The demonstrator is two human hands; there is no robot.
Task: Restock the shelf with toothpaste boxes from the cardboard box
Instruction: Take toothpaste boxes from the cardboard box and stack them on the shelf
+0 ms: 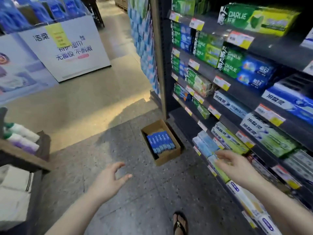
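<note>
An open cardboard box (166,157) sits on the floor at the foot of the shelf (250,97). Inside it lies a row of several blue toothpaste boxes (160,141). My left hand (110,179) hovers over the floor to the left of the box, fingers spread, holding nothing. My right hand (235,164) reaches toward the lower shelf, fingers apart, its fingertips at the light blue toothpaste boxes (207,145) stacked there. Nothing is gripped by it.
The shelf on the right holds several rows of green, blue and white toothpaste packs behind price tags (221,83). A white promotional stand (67,48) is across the aisle. A wooden display (22,150) with bottles is at left. My sandalled foot (180,223) is on the floor.
</note>
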